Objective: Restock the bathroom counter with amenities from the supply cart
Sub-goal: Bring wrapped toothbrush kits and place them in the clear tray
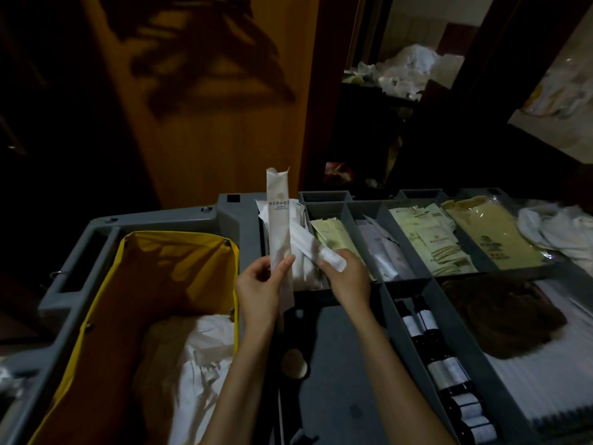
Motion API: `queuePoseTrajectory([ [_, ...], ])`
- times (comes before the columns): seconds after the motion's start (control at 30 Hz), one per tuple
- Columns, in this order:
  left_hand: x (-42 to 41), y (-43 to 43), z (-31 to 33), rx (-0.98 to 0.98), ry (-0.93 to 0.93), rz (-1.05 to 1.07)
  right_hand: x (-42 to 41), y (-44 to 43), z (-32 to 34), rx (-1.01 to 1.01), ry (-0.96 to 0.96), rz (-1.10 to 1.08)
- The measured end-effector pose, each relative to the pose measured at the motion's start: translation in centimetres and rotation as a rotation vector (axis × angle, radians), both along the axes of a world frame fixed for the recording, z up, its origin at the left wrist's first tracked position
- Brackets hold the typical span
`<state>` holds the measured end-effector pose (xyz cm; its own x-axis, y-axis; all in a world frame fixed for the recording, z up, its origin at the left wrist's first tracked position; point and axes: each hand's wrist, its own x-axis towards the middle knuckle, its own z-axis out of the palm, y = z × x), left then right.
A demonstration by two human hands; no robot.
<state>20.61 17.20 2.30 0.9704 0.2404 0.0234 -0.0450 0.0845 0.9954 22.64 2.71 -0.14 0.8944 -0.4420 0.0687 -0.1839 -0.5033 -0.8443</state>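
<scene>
Pinching a long white packet (pixel 278 226) upright between thumb and fingers, the left hand (pixel 258 292) is raised over the grey cart (pixel 179 216). Just beside it, the right hand (pixel 348 281) grips a second packet (pixel 313 248), tilted. On the cart: a yellow bag (pixel 106 316) with white linen (pixel 205 364) at left, pale sachets (pixel 433 239) and dark bottles (pixel 423 326) in trays (pixel 383 220) at right. A wooden door (pixel 224 123) stands behind.
</scene>
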Motion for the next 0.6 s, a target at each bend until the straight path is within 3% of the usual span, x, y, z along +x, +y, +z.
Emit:
queuePoseTrajectory([
  [0.13,-0.1,0.2,-0.1,-0.103,0.061,-0.003,-1.4,-0.6,3.3,0.428,-0.208,-0.024],
  [0.27,-0.2,0.2,0.2,-0.194,0.05,0.04,-2.4,-1.4,6.0,0.65,-0.335,-0.074],
  [0.47,-0.1,0.1,-0.1,-0.185,0.033,0.021,-3.5,-3.0,8.6,0.674,-0.495,-0.152],
  [0.6,-0.1,-0.4,-0.6,-0.123,0.076,-0.099,-4.2,-4.1,8.9,0.631,-0.476,-0.138],
])
